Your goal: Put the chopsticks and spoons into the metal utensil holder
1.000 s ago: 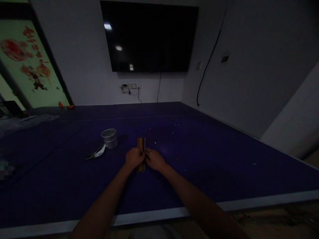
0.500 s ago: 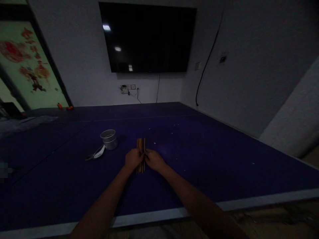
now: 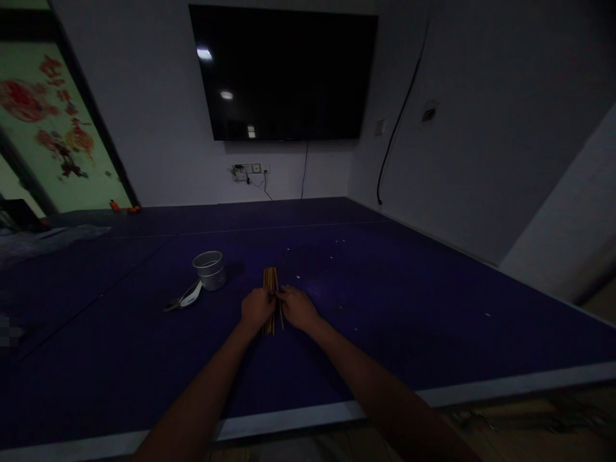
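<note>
1. while the left hand [image 3: 258, 307] curls its fingers over the bundle of thin sticks [image 3: 269, 277], the right hand [image 3: 299, 308] pinches the slanting rightmost stick [image 3: 282, 319].
2. the bundle lies inward from the near edge of the blue table [image 3: 433, 321], its middle hidden by the hands.
3. to its left, a metal cup [image 3: 210, 273] stands just beside a white-and-dark utensil [image 3: 190, 295].
4. crumpled plastic [image 3: 58, 237] lies toward the far left corner.

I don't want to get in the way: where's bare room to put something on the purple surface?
The widest patch lies between the right hand and the side wall, bare but for white specks. Another lies behind the metal cup, toward the television. Crowded: the thin sticks, with the left hand on them, and the white spoon beside the cup.
</note>
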`<state>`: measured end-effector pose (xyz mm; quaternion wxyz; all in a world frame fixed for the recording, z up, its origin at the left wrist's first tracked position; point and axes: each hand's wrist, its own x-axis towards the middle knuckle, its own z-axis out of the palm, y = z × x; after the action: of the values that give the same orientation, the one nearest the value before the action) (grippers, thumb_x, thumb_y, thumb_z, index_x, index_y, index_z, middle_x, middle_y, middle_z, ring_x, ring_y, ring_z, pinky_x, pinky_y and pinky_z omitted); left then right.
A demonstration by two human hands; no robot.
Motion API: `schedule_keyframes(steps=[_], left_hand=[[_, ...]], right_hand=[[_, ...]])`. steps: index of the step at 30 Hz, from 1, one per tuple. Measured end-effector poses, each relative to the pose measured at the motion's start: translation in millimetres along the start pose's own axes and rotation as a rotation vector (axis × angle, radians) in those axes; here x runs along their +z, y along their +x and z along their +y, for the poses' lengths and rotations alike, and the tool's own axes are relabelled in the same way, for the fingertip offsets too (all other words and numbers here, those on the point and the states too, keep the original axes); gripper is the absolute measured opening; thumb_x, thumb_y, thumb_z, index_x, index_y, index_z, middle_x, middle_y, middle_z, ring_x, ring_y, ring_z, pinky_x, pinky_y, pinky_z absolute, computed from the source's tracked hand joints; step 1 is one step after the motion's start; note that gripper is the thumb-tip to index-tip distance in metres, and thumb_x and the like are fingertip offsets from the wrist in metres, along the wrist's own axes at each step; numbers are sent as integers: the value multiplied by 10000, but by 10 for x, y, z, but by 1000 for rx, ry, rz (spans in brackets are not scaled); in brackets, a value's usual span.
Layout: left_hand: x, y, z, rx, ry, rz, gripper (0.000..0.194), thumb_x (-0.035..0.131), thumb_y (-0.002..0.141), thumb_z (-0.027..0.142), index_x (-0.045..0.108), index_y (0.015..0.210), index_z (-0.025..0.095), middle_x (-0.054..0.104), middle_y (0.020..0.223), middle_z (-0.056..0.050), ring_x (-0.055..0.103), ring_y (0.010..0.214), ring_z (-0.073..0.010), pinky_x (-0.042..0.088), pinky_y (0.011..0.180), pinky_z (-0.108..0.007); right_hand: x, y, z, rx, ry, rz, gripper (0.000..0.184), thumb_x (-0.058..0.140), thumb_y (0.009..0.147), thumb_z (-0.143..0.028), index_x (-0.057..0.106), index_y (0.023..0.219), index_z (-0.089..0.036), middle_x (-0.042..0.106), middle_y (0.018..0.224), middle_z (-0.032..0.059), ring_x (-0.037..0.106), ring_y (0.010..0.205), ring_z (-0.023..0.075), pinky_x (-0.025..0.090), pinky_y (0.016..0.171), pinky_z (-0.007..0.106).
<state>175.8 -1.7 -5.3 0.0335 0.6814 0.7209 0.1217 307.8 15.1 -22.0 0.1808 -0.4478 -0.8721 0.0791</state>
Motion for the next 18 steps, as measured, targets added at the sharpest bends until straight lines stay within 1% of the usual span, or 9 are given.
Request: schedule_keyframes(steps=[4,8,14,18], left_hand=[[0,-1,8,8,-18,-4,292,451,809,391,637,944,212,679,927,-73,628,890,-201,442,699,-248],[-7,4,16,16,-11,-23,318,464,799,434,645,917,201,681,899,-77,626,893,-211,440,704,-250],[-20,10,-15,-1,23,16,310,439,818,410,644,924,202,676,935,-81,623,894,-207,446,719,-260],[-26,-4,6,11,42,7,301,445,819,389,654,929,203,675,954,-78,618,912,-200,443,735,-248]], right_hand=[[-21,1,2,15,-2,4,360,381,811,-130,610,1085,-170,560,1194,114,472,1146,208,345,961,336],[-44,-2,-7,53,-25,19,314,376,824,-142,641,992,-161,600,1118,114,501,1104,205,339,961,331],[-55,-7,-24,86,-51,30,315,363,858,-193,639,1007,-164,604,1116,115,504,1104,222,350,944,348],[-40,-2,-15,84,-55,24,312,384,853,-197,629,1046,-174,586,1156,114,492,1123,213,344,952,341]])
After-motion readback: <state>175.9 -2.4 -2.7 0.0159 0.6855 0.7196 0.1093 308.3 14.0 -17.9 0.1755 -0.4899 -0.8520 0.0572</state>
